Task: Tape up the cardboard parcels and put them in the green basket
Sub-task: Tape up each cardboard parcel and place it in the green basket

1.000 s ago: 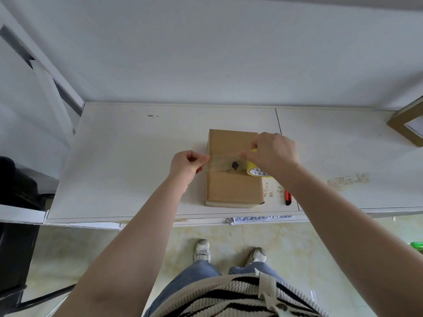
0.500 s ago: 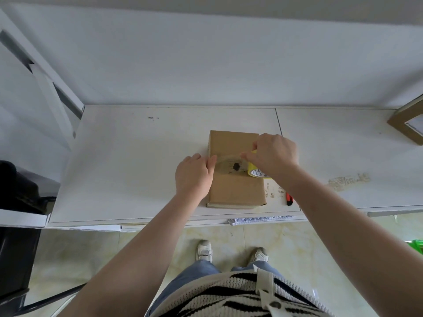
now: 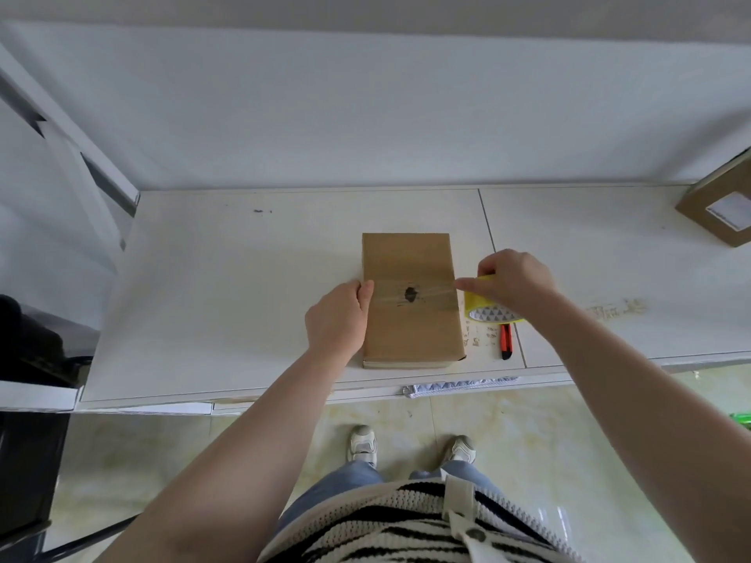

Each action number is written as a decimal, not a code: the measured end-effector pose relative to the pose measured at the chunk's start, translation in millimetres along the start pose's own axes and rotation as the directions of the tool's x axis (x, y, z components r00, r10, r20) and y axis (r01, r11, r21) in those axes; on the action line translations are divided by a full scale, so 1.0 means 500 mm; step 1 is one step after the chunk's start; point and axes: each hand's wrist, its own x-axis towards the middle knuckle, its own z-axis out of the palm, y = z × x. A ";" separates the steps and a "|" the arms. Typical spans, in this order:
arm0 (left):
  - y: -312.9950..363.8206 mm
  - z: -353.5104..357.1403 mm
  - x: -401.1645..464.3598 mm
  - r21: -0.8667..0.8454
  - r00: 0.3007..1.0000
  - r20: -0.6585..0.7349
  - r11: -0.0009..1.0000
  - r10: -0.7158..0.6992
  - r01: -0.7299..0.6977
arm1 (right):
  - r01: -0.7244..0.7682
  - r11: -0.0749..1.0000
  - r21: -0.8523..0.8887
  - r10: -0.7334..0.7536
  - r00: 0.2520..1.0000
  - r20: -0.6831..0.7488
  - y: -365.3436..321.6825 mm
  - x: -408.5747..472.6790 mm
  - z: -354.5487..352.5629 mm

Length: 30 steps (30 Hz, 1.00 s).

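A brown cardboard parcel (image 3: 410, 331) lies flat near the front edge of the white table (image 3: 227, 302). A strip of clear tape (image 3: 430, 296) runs across its top over a dark spot. My left hand (image 3: 339, 319) presses flat against the parcel's left side, thumb on the tape's end. My right hand (image 3: 514, 280) grips a yellow tape roll (image 3: 487, 308) just off the parcel's right edge, forefinger pointing at the tape. A sliver of green (image 3: 741, 420) on the floor at the far right may be the basket.
A red-and-black utility knife (image 3: 506, 341) lies on the table just right of the parcel, below the roll. A second cardboard parcel (image 3: 719, 205) with a white label sits at the table's far right. Dark furniture (image 3: 28, 359) stands left of the table.
My right hand has pulled the tape roll rightwards, off the parcel's top to beyond its right edge. My left hand went from pinching the tape end to lying flat against the parcel's left side.
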 end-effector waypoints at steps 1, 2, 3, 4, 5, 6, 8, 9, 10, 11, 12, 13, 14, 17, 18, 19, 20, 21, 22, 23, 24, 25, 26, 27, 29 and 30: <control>0.000 -0.002 0.000 0.002 1.000 -0.004 1.000 0.012 -0.012 | -0.008 0.999 0.037 0.007 1.000 0.014 0.004 0.004 0.010; 0.000 -0.004 0.001 0.003 1.000 -0.010 1.000 0.024 -0.024 | -0.011 0.997 0.075 0.009 1.000 0.024 0.008 0.008 0.018; 0.001 -0.006 0.000 0.006 0.999 -0.018 0.999 0.040 -0.040 | -0.010 0.994 0.112 0.006 0.999 0.034 0.013 0.011 0.025; 0.002 -0.007 -0.001 0.013 0.998 -0.024 0.998 0.056 -0.055 | -0.006 0.989 0.149 -0.001 0.999 0.047 0.018 0.014 0.032; 0.003 -0.008 -0.003 0.022 0.997 -0.027 0.997 0.070 -0.069 | -0.002 0.983 0.182 -0.009 0.998 0.059 0.023 0.016 0.037; 0.004 -0.009 -0.004 0.029 0.997 -0.026 0.997 0.078 -0.077 | 0.000 0.978 0.207 -0.014 0.998 0.067 0.026 0.018 0.042; 0.002 -0.007 -0.004 0.029 0.997 0.011 0.997 0.075 -0.075 | 0.002 0.973 0.230 -0.019 0.997 0.074 0.030 0.022 0.047; 0.000 -0.005 -0.002 0.007 0.997 0.053 0.998 0.058 -0.058 | 0.002 0.973 0.229 -0.020 0.997 0.076 0.032 0.023 0.049; -0.002 -0.004 0.001 -0.044 0.992 0.120 0.999 0.028 -0.023 | 0.004 0.974 0.225 -0.022 0.997 0.077 0.033 0.024 0.050; -0.006 -0.004 0.005 -0.146 0.977 0.215 0.988 -0.009 0.042 | 0.008 0.975 0.222 -0.025 0.997 0.076 0.034 0.025 0.052; -0.012 -0.010 0.009 -0.285 0.942 0.334 0.948 -0.041 0.142 | 0.010 0.976 0.217 -0.028 0.997 0.078 0.034 0.026 0.052; -0.019 -0.021 0.011 -0.396 0.895 0.443 0.884 -0.054 0.249 | 0.013 0.978 0.209 -0.031 0.996 0.083 0.034 0.027 0.052; -0.026 -0.034 0.012 -0.440 0.853 0.519 0.837 -0.059 0.326 | 0.016 0.981 0.195 -0.035 0.995 0.092 0.033 0.030 0.050; -0.035 -0.067 0.023 -0.200 0.927 0.332 0.947 -0.175 0.251 | 0.029 0.990 0.139 -0.046 0.992 0.116 0.029 0.035 0.044; -0.026 -0.072 0.029 -0.072 0.979 0.115 0.981 -0.169 0.178 | 0.033 0.991 0.132 -0.049 0.992 0.117 0.029 0.036 0.044; -0.006 -0.075 0.034 -0.019 0.995 -0.059 0.997 -0.079 0.078 | 0.035 0.990 0.133 -0.051 0.992 0.115 0.030 0.036 0.044; 0.023 -0.074 0.038 -0.014 0.989 -0.141 0.999 0.042 -0.045 | 0.037 0.990 0.134 -0.052 0.992 0.113 0.031 0.036 0.044; 0.057 -0.070 0.040 -0.011 0.978 -0.139 0.987 0.158 -0.161 | 0.039 0.990 0.133 -0.055 0.992 0.112 0.030 0.034 0.045; 0.093 -0.062 0.040 0.017 0.963 -0.096 0.968 0.253 -0.252 | 0.042 0.991 0.129 -0.056 0.992 0.111 0.030 0.034 0.045; 0.126 -0.049 0.040 0.073 0.946 -0.067 0.948 0.316 -0.311 | 0.043 0.991 0.124 -0.057 0.992 0.109 0.029 0.033 0.044; 0.152 -0.034 0.037 0.146 0.934 -0.059 0.929 0.352 -0.341 | 0.044 0.992 0.118 -0.057 0.993 0.108 0.029 0.034 0.044; 0.168 -0.017 0.034 0.218 0.933 -0.053 0.916 0.357 -0.338 | 0.045 0.993 0.112 -0.057 0.992 0.110 0.030 0.034 0.044; 0.173 0.000 0.031 0.276 0.940 -0.041 0.908 0.339 -0.315 | 0.046 0.993 0.109 -0.058 0.992 0.112 0.030 0.035 0.045; 0.171 0.017 0.028 0.321 0.949 -0.020 0.901 0.314 -0.292 | 0.045 0.993 0.112 -0.057 0.992 0.114 0.031 0.036 0.047; 0.158 0.040 0.021 0.389 0.963 0.018 0.885 0.269 -0.255 | 0.041 0.990 0.133 -0.056 0.992 0.110 0.032 0.037 0.051; 0.153 0.046 0.021 0.411 0.967 0.030 0.879 0.254 -0.243 | 0.037 0.989 0.142 -0.052 0.993 0.104 0.032 0.035 0.053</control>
